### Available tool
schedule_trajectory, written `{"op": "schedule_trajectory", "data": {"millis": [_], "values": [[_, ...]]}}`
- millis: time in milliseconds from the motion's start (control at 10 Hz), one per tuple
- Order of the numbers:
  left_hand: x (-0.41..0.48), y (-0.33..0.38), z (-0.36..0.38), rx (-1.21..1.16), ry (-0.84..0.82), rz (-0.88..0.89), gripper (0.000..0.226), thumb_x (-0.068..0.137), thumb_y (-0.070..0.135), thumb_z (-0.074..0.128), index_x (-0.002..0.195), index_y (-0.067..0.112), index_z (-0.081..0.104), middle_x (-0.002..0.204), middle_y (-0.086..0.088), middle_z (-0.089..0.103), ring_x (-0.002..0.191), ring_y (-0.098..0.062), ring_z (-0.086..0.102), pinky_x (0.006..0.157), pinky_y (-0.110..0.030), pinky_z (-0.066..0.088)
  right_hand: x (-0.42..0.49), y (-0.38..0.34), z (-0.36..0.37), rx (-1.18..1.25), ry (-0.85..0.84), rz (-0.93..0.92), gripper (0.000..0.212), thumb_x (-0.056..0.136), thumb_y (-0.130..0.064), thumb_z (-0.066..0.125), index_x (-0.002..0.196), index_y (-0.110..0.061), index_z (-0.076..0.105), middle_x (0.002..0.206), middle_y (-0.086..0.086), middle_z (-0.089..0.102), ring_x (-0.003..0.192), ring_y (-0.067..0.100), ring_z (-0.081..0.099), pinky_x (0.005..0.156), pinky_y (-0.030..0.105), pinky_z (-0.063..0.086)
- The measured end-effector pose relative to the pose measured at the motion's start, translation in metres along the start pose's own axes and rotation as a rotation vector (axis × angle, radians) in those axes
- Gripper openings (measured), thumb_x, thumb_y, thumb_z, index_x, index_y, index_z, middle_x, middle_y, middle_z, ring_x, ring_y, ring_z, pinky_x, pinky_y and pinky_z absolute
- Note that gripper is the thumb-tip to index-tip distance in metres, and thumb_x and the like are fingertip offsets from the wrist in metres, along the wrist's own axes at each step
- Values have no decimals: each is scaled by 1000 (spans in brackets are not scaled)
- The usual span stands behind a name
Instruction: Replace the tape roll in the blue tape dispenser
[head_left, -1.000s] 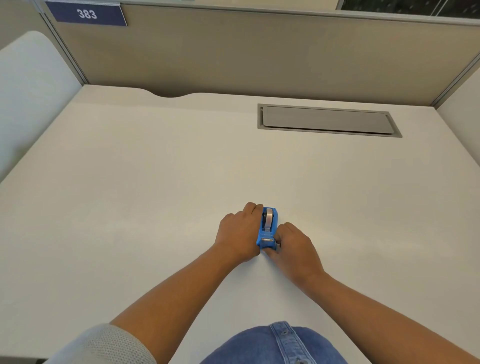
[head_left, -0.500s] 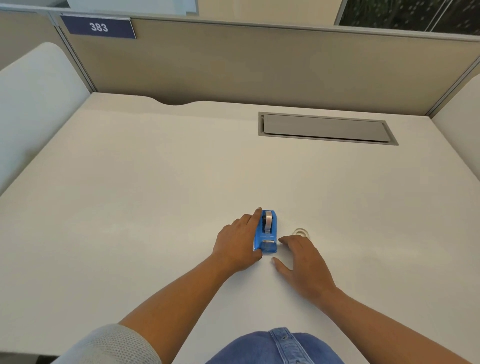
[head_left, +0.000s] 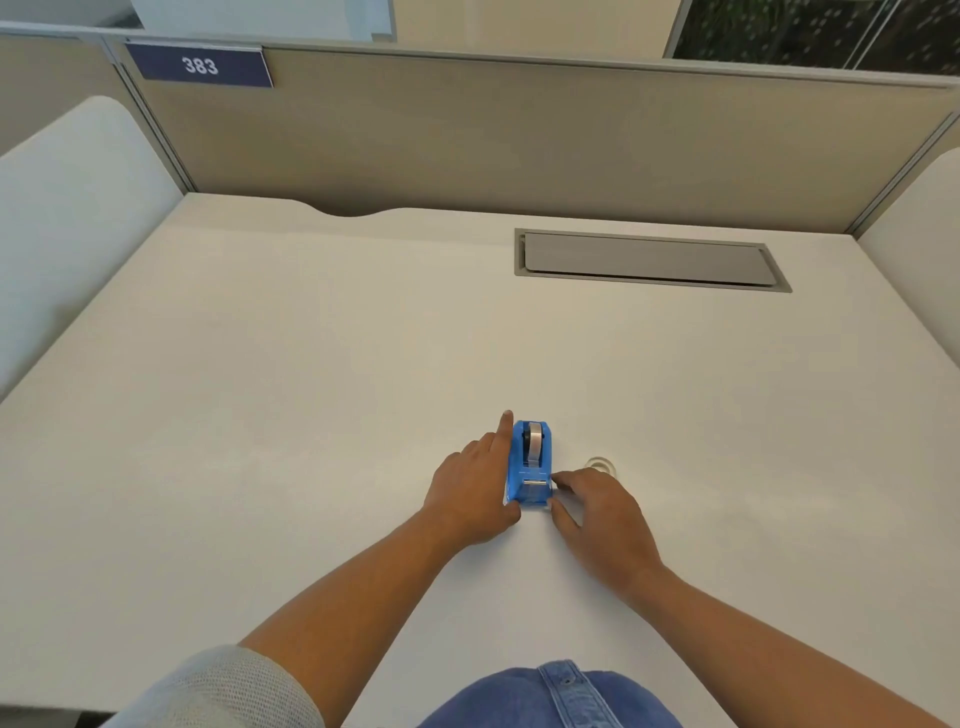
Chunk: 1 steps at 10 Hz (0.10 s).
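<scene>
The blue tape dispenser (head_left: 531, 464) is seen upright on the pale surface (head_left: 311, 389), near the front edge, cutter end toward the person. A grey tape roll (head_left: 534, 441) is seated in its cradle. The left hand (head_left: 475, 491) is laid flat against the dispenser's left side, index finger extended, grip loose with nothing enclosed. The right hand (head_left: 597, 519) is set at the cutter end, fingertips touching the base, grip narrow, nothing held. A clear tape roll (head_left: 601, 464) is noted flat just beyond the right hand
</scene>
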<state>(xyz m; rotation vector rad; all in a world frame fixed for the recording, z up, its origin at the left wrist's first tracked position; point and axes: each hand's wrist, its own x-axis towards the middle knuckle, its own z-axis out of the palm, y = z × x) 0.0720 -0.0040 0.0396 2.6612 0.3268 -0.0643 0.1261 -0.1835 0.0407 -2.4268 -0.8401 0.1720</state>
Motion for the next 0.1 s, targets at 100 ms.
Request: {"op": "schedule_trajectory", "data": {"millis": [100], "values": [[-8,-1,0,-54,-13,-61,104,78,25,70,153,20,-2,150,-1,42,125,-22,49,94,-34,46,-4,3,1,-26,15,29,33,89,-20,64,122,-15,61,116,2,65,107,20,59,90,29,46]]}}
